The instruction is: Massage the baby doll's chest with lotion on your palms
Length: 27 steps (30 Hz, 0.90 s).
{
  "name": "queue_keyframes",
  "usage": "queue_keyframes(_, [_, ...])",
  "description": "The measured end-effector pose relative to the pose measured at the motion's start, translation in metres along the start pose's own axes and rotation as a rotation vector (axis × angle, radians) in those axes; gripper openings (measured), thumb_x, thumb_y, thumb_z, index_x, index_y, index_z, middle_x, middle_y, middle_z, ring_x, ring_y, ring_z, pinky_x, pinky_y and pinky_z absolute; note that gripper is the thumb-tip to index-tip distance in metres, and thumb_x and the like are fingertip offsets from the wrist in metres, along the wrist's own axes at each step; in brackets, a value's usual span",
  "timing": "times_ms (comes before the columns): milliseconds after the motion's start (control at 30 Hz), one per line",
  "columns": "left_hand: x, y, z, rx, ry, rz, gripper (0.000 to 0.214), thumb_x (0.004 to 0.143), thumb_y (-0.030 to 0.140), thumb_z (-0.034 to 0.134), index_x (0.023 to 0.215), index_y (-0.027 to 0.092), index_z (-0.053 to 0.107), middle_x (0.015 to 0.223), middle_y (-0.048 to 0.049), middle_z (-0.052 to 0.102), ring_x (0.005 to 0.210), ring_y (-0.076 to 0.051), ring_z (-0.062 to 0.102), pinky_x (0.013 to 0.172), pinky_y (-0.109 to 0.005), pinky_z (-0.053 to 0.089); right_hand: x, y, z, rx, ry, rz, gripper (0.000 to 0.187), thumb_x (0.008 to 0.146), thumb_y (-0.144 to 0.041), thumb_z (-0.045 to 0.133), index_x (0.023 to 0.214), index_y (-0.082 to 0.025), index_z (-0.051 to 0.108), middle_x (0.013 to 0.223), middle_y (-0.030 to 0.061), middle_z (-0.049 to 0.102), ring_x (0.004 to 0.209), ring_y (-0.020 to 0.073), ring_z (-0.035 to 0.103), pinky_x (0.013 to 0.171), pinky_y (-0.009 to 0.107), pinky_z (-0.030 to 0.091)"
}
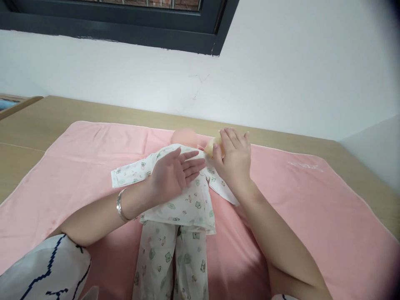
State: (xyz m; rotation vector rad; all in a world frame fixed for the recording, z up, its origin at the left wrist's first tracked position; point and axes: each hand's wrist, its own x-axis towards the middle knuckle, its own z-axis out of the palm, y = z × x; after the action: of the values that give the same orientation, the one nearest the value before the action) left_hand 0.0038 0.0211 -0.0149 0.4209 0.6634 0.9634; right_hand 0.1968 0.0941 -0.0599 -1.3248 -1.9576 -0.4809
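Note:
A small long-sleeved top point(179, 208), white with green and brown animal prints, lies spread out with matching trousers point(190, 262) below it. My left hand point(175, 173) is over the top's chest, palm turned up and fingers stretched out, with nothing in it. Beyond the neckline, my right hand point(233, 156) curves its fingers over a pale yellow, rounded thing point(211, 146); the hand hides most of it, so its kind is unclear. Beside it, at the collar, shows a round, pinkish, smooth shape point(184, 136), partly covered by the top.
A pink cloth point(290, 200) with a pale edge lies under the clothes on a wooden surface point(93, 109). Behind rises a white wall point(281, 71) with a dark window frame point(175, 35). A wooden edge point(21, 106) stands at the far left.

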Motion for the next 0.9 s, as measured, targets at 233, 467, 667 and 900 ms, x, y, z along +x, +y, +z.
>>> queue_keyframes(233, [-0.020, 0.000, -0.002, -0.040, -0.031, -0.050, 0.062, 0.096, 0.054, 0.038, 0.140, 0.011, 0.047, 0.145, -0.0158, 0.052, 0.142, -0.026, 0.043, 0.124, -0.042, 0.023, -0.012, -0.027, -0.011, 0.141, 0.026, -0.143, 0.047, 0.098, -0.026, 0.034, 0.144, -0.016, 0.043, 0.152, 0.0185, 0.044, 0.146, 0.0336, 0.034, 0.116, 0.068, 0.024])
queue_keyframes(467, [-0.045, 0.003, 0.000, 0.054, -0.254, -0.243, 0.078, 0.093, 0.074, 0.016, 0.146, 0.022, 0.040, 0.154, -0.0047, 0.044, 0.152, -0.022, 0.023, 0.127, -0.043, 0.011, -0.067, -0.105, -0.043, 0.305, -0.002, -0.604, 0.069, 0.094, -0.060, 0.034, 0.150, -0.020, 0.033, 0.150, 0.0155, 0.046, 0.151, 0.0394, 0.015, 0.117, 0.067, 0.025])
queue_keyframes(667, [-0.054, -0.026, -0.006, 0.213, -0.135, -0.427, 0.065, 0.094, 0.065, 0.028, 0.149, 0.032, 0.036, 0.155, -0.0009, 0.042, 0.154, -0.024, 0.014, 0.125, -0.052, 0.011, -0.082, -0.120, -0.065, 0.308, -0.106, -0.745, 0.046, 0.096, -0.055, 0.036, 0.130, -0.035, 0.060, 0.148, -0.0054, 0.052, 0.154, 0.0260, 0.015, 0.128, 0.054, 0.006])
queue_keyframes(900, [-0.044, -0.006, -0.009, 0.123, -0.164, -0.312, 0.073, 0.093, 0.069, 0.023, 0.139, 0.021, 0.052, 0.145, -0.0037, 0.055, 0.149, -0.021, 0.032, 0.125, -0.039, 0.023, -0.073, -0.111, -0.047, 0.229, -0.064, -0.476, 0.067, 0.099, -0.051, 0.025, 0.137, -0.002, 0.049, 0.141, 0.0223, 0.055, 0.151, 0.0360, 0.017, 0.122, 0.060, 0.021])
